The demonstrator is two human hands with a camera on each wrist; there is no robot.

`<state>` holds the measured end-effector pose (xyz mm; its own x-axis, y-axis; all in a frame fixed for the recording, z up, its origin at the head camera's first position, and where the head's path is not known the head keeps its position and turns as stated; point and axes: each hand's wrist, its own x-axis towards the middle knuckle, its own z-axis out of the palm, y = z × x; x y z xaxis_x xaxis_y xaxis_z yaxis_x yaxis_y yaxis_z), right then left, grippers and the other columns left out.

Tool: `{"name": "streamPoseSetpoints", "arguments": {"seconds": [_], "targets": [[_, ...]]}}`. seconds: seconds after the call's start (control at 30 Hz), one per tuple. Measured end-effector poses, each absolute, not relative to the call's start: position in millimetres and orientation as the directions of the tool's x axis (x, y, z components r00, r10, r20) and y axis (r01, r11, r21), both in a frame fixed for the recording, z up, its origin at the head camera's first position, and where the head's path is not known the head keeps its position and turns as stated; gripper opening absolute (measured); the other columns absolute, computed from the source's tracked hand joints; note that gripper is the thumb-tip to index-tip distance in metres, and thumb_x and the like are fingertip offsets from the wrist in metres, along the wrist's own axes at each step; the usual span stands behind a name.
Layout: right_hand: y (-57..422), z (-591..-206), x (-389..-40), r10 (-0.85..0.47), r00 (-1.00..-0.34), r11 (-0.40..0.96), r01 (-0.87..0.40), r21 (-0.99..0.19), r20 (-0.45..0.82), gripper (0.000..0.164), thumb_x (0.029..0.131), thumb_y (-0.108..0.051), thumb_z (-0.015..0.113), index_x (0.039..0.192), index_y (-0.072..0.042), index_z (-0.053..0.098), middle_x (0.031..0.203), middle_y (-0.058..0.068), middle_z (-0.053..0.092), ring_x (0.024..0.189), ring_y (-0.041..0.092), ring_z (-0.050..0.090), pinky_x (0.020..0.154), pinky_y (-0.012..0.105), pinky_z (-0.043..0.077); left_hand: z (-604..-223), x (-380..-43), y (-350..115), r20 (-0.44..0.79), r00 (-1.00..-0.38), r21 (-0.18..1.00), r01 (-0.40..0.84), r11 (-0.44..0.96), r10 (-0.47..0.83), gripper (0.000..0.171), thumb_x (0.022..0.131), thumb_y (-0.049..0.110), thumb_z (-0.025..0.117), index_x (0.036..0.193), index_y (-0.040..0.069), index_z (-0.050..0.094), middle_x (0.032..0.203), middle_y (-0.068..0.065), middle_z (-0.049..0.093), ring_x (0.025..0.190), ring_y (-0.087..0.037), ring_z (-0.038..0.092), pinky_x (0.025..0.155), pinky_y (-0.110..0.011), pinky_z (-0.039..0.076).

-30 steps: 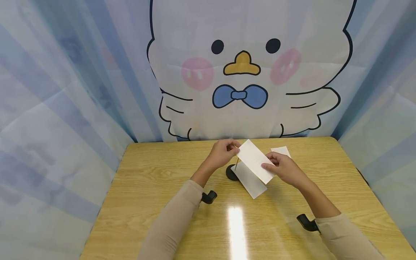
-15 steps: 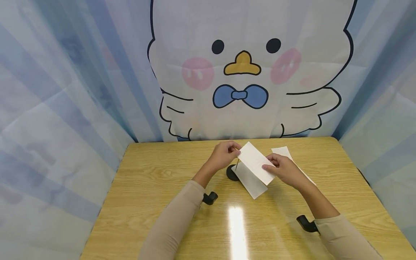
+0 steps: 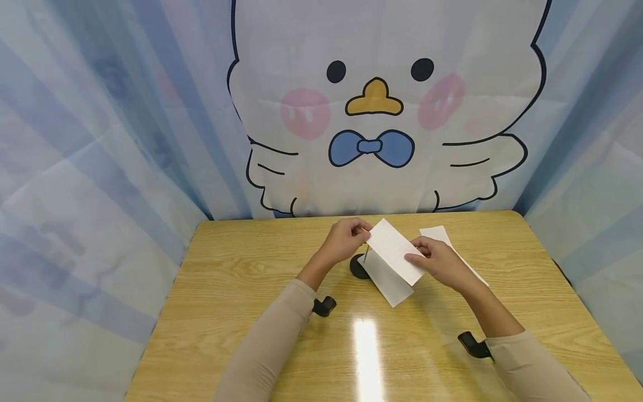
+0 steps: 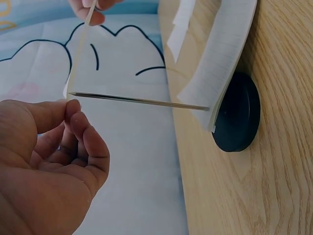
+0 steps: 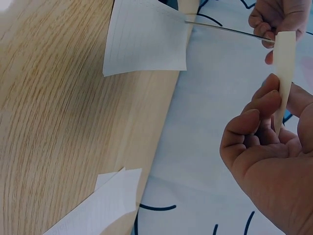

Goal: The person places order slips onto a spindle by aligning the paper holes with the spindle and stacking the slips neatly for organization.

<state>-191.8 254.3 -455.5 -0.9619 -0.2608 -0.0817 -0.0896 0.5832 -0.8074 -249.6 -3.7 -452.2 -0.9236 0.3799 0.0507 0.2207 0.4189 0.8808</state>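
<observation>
A bill spike with a round black base [image 3: 358, 268] stands on the table, its thin metal rod [image 4: 142, 101] pointing up. Low on the rod, close to the base, sits a paper slip [image 3: 389, 283] with its far end slanting upward. Above it, both hands hold another white slip [image 3: 394, 250]. My left hand [image 3: 345, 240] pinches this slip's left corner between thumb and fingertip, right at the rod's tip. At the opposite end, my right hand [image 3: 438, 261] grips the slip's edge, thumb on top and fingers beneath.
More loose white slips [image 3: 436, 233] lie on the wooden table [image 3: 241, 324] at the back right, partly behind my right hand and forearm. Black wrist mounts [image 3: 325, 306] show beside both forearms. A curtain with a cartoon bird [image 3: 372, 184] hangs right behind the table's back edge.
The held slip has dropped very slightly toward the rod, the left hand shifting a little with it. More of the loose paper behind my right forearm shows than one second ago.
</observation>
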Motion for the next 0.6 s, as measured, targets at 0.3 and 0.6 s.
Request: {"name": "streamPoseSetpoints", "arguments": {"seconds": [0.3,0.6], "targets": [[255.3,-459.4,-191.7,-0.272,-0.959,0.576,-0.096,-0.812,-0.080,0.034,0.103,-0.023,0.066,0.123,0.004,0.063,0.099,0.013,0.075,0.082,0.017,0.068,0.071,0.037,0.058,-452.6,-249.4,-4.3,0.053,-0.920,0.883,0.225,0.413,0.388,0.017,0.103,0.013,0.065,0.115,0.007,0.074,0.087,-0.004,0.068,0.071,-0.012,0.055,0.061,-0.022,0.045],[252.1,-466.4,-190.9,-0.258,-0.961,0.590,-0.075,-0.804,-0.099,0.033,0.102,-0.022,0.067,0.123,0.003,0.062,0.099,0.011,0.074,0.082,0.017,0.066,0.071,0.037,0.056,-457.5,-248.7,-3.8,0.076,-0.917,0.886,0.242,0.395,0.391,0.016,0.102,0.012,0.065,0.116,0.007,0.073,0.089,-0.006,0.069,0.072,-0.011,0.056,0.063,-0.022,0.046]]}}
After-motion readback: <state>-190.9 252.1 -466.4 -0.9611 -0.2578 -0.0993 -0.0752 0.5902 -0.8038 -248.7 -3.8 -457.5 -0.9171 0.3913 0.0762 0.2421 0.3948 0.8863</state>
